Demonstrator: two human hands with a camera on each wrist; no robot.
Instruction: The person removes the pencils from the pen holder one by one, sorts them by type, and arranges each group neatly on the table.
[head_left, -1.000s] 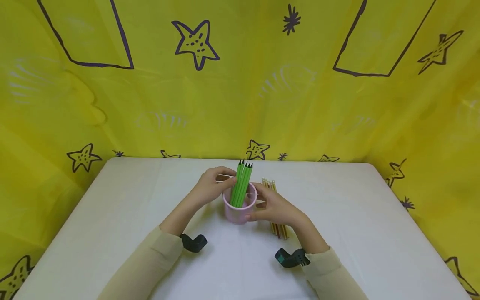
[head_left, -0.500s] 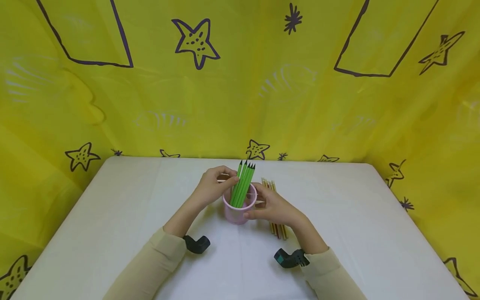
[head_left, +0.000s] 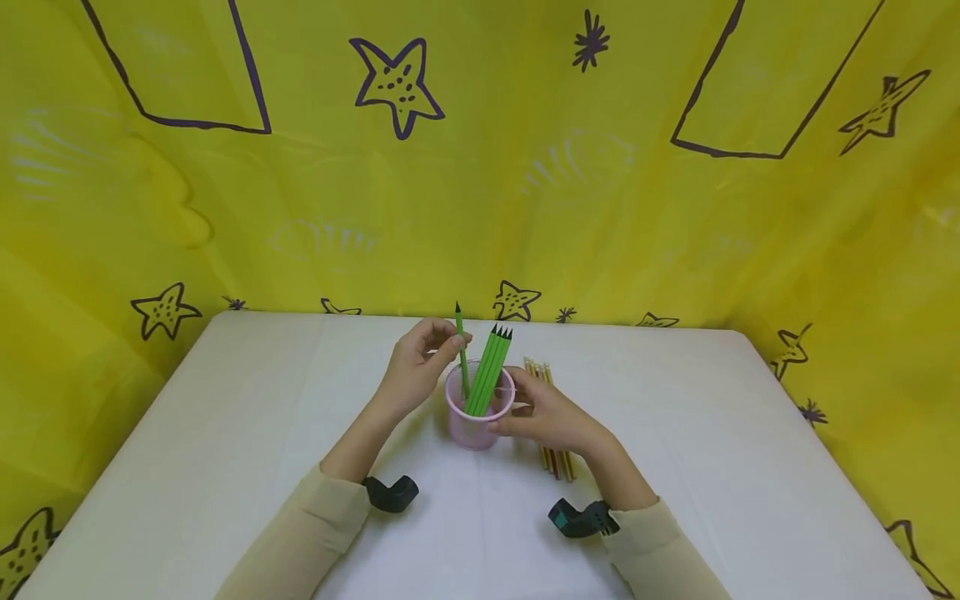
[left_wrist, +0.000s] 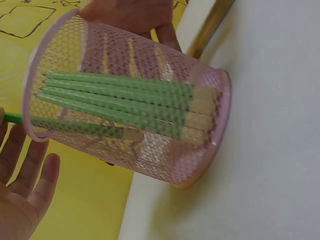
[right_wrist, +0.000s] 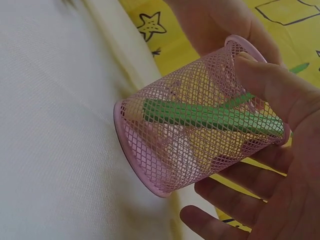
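In the left hand (head_left: 417,360), a thumb-and-finger pinch as far as the view shows, one green pencil (head_left: 464,373) has just split from the other green pencils (head_left: 491,373) and sits higher, lower end inside the pink mesh cup (head_left: 470,433): singled out, not free. Right hand (head_left: 552,414) grips the cup

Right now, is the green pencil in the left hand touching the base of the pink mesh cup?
Apart. In the left wrist view, the held pencil ends partway down inside the mesh cup, leaving a visible gap above its base.
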